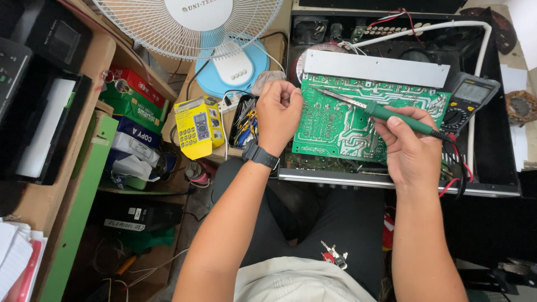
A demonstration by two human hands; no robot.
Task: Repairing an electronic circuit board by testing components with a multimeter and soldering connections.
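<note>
A green circuit board (335,120) lies solder side up on an open black equipment chassis (498,162), with a bare metal strip (375,68) along its far edge. My right hand (411,148) grips a green-handled soldering iron (391,114); its metal tip reaches left over the upper part of the board. My left hand (278,112), with a black watch on its wrist, is at the board's left edge, fingers curled and pinched together. Whether it holds anything thin I cannot tell.
A multimeter (469,100) with red and black leads rests on the chassis at right. A white fan (196,25) stands at the back, with a yellow boxed meter (196,127) and a tray of small tools (245,120) left of the board. Shelves with boxes (134,106) fill the left.
</note>
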